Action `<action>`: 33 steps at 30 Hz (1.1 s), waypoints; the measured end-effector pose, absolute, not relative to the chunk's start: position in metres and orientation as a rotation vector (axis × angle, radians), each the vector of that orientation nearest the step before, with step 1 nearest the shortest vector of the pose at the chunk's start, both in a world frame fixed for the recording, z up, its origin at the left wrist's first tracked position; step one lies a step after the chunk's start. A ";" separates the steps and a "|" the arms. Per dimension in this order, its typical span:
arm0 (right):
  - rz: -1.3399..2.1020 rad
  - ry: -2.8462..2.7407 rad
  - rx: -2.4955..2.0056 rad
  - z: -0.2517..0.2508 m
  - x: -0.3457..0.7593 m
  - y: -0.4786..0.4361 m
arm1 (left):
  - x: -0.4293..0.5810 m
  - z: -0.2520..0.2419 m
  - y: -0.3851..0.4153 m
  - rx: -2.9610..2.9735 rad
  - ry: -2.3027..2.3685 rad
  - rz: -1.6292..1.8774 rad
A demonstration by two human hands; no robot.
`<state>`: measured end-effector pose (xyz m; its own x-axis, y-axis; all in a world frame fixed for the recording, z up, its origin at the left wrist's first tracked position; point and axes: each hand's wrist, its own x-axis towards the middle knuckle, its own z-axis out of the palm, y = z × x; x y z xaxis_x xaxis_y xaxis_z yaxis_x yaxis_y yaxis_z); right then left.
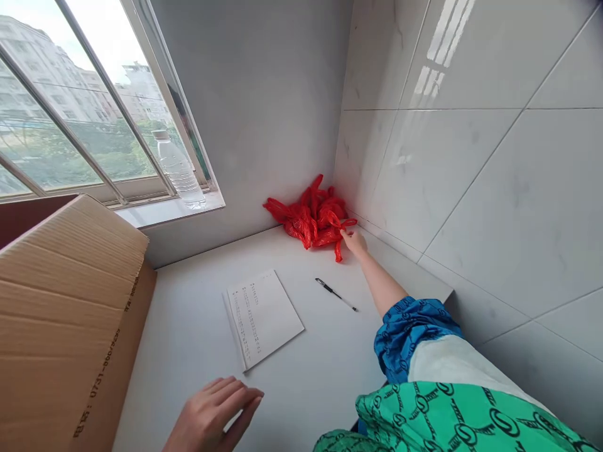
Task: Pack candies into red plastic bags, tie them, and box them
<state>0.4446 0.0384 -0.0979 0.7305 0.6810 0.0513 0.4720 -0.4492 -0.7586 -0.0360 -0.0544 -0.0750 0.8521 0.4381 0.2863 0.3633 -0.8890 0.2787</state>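
Observation:
My right hand (356, 242) reaches to the back corner of the table, its fingers pinched on the edge of a crumpled red plastic bag (308, 220). The bag lies in a heap against the wall, with loops and handles sticking out. In the foreground, my left hand (211, 411) hovers low over the table, holding nothing, fingers loosely stretched and thumb apart. Beyond it lies an open notebook (277, 320) with handwritten lines on its page. A black pen (335, 294) rests between the notebook and my right forearm.
At the left stands a large cardboard box (66, 301) with a flap raised. A clear plastic bottle (179, 169) is upright on the windowsill (214, 200). Grey and tiled walls meet behind the white table (188, 314); its right edge lies past my forearm.

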 end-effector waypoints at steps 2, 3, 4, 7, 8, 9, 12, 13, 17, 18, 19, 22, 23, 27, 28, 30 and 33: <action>0.363 -0.856 -2.145 -0.099 0.447 0.047 | -0.021 -0.082 -0.040 2.790 0.659 0.454; 0.374 -0.868 -2.139 -0.099 0.447 0.050 | -0.017 -0.086 -0.035 2.768 0.691 0.443; 0.376 -0.886 -2.124 -0.098 0.446 0.052 | -0.016 -0.090 -0.030 2.744 0.716 0.432; 0.317 -0.960 -2.030 -0.090 0.439 0.049 | -0.021 -0.103 -0.026 2.663 0.740 0.406; 0.288 -0.995 -1.982 -0.085 0.434 0.046 | -0.024 -0.105 -0.026 2.634 0.743 0.408; 0.265 -1.035 -1.931 -0.080 0.428 0.042 | -0.027 -0.106 -0.027 2.606 0.748 0.416; 0.259 -1.196 -1.753 -0.059 0.404 0.025 | -0.029 -0.097 -0.027 2.530 0.795 0.471; 0.280 -1.268 -1.680 -0.052 0.393 0.020 | -0.027 -0.090 -0.026 2.508 0.809 0.497; 0.474 -1.626 -1.340 -0.037 0.343 0.005 | -0.013 -0.055 -0.021 2.397 0.882 0.729; 0.519 -1.708 -1.285 -0.039 0.328 0.003 | -0.008 -0.047 -0.020 2.360 0.917 0.831; 0.528 -1.790 -1.249 -0.044 0.314 0.001 | -0.004 -0.039 -0.019 2.322 0.960 0.949; 0.323 -1.998 -1.236 -0.067 0.279 -0.006 | 0.007 -0.028 -0.013 2.283 1.062 1.225; 0.216 -2.025 -1.246 -0.075 0.271 -0.010 | 0.009 -0.028 -0.010 2.306 1.094 1.214; -0.015 -1.913 -1.339 -0.093 0.258 -0.027 | 0.019 -0.041 0.000 2.364 1.189 0.867; -0.005 -1.909 -1.365 -0.094 0.258 -0.030 | 0.022 -0.046 0.001 2.357 1.187 0.761; 0.109 -1.998 -1.406 -0.095 0.257 -0.035 | 0.027 -0.056 0.002 2.364 1.158 0.539; 0.360 -2.159 -1.452 -0.097 0.256 -0.038 | 0.032 -0.069 0.001 2.472 1.104 0.267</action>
<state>0.2558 -0.0380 -0.0974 -0.2991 0.9173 0.2629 0.7824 0.3934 -0.4828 0.0317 0.0007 -0.0688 0.6667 0.7453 0.0042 0.6651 -0.5975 0.4479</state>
